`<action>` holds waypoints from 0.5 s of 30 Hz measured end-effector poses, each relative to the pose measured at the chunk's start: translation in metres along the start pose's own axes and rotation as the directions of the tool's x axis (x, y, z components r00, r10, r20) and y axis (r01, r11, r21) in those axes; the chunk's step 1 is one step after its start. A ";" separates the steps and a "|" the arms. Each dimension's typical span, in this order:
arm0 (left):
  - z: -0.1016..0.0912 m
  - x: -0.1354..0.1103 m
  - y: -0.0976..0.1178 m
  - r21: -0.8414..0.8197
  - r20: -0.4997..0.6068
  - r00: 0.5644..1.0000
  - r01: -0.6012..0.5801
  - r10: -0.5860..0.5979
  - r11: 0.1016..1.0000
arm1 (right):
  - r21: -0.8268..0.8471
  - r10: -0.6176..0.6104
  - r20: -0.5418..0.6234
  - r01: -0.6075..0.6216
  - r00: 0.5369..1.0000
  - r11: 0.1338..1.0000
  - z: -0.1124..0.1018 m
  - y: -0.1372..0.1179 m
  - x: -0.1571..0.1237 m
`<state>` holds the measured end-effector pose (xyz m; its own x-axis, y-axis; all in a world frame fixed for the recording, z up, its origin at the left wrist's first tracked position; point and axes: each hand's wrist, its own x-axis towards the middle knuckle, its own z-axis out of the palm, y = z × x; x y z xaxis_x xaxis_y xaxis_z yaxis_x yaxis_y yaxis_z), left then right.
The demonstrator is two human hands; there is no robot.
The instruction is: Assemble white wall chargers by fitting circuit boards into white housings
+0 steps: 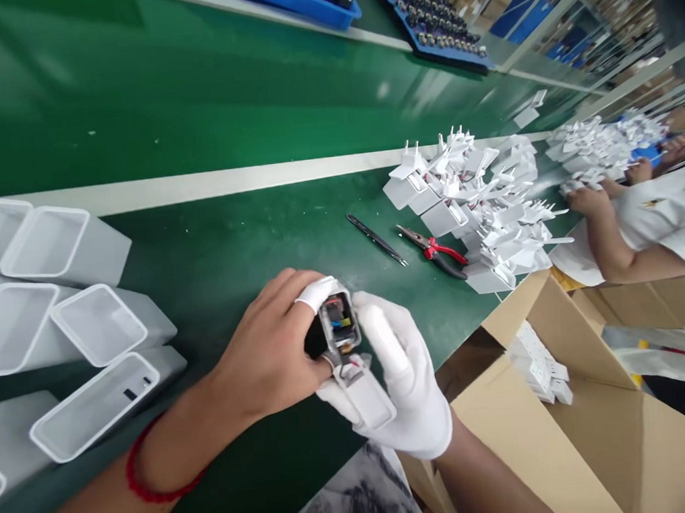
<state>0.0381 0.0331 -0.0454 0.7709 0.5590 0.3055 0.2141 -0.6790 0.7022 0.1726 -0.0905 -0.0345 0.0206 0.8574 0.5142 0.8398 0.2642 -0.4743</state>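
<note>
Between my hands is a white plastic housing, its open end tilted up so that dark parts and bits of coloured wire show inside. My left hand, with white covers on some fingertips, is closed around the housing's left side. A white glove covers my right hand, which grips from the right and below. Against its palm lies a flat white end piece at the housing's lower edge; whether the two are joined I cannot tell. Black tweezers and red-handled pliers rest on the bench beyond.
Several empty white housings stand at left. A heap of white parts with prongs lies at right, above an open cardboard box holding white pieces. Blue trays line the back. A co-worker sits at right.
</note>
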 end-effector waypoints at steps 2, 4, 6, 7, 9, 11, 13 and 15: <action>-0.002 0.000 0.002 0.139 0.007 0.997 -0.080 0.079 0.987 | 0.032 -0.027 0.074 0.024 0.997 0.999 -0.005 0.003 0.003; -0.005 0.000 0.004 0.182 0.023 0.994 -0.107 0.104 0.977 | 0.073 0.000 0.086 -0.006 0.996 0.997 -0.009 0.006 0.006; -0.006 -0.001 0.007 0.180 0.070 0.993 -0.107 0.096 0.978 | 0.083 0.033 0.086 -0.040 0.996 0.996 -0.010 0.007 0.007; -0.006 -0.001 0.007 0.177 0.096 0.992 -0.101 0.085 0.979 | 0.081 0.038 0.084 -0.045 0.996 0.996 -0.010 0.008 0.008; -0.003 -0.002 0.007 0.185 0.134 0.989 -0.085 0.061 0.979 | 0.086 0.032 0.072 -0.038 0.997 0.996 -0.006 0.009 0.011; 0.001 -0.003 0.005 0.191 0.135 0.990 -0.074 0.049 0.979 | 0.088 0.029 0.043 -0.033 0.999 0.996 -0.004 0.009 0.012; 0.004 -0.003 0.001 0.195 0.131 0.989 -0.089 0.064 0.977 | 0.065 0.068 0.008 -0.069 0.998 0.996 -0.005 0.006 0.013; 0.006 -0.003 -0.004 0.201 0.120 0.991 -0.074 0.051 0.977 | 0.079 0.184 -0.029 -0.181 0.982 0.980 -0.012 -0.001 0.013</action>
<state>0.0384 0.0312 -0.0528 0.8472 0.4626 0.2613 0.2724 -0.8004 0.5340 0.1786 -0.0848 -0.0191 0.1907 0.8783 0.4385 0.7766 0.1383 -0.6147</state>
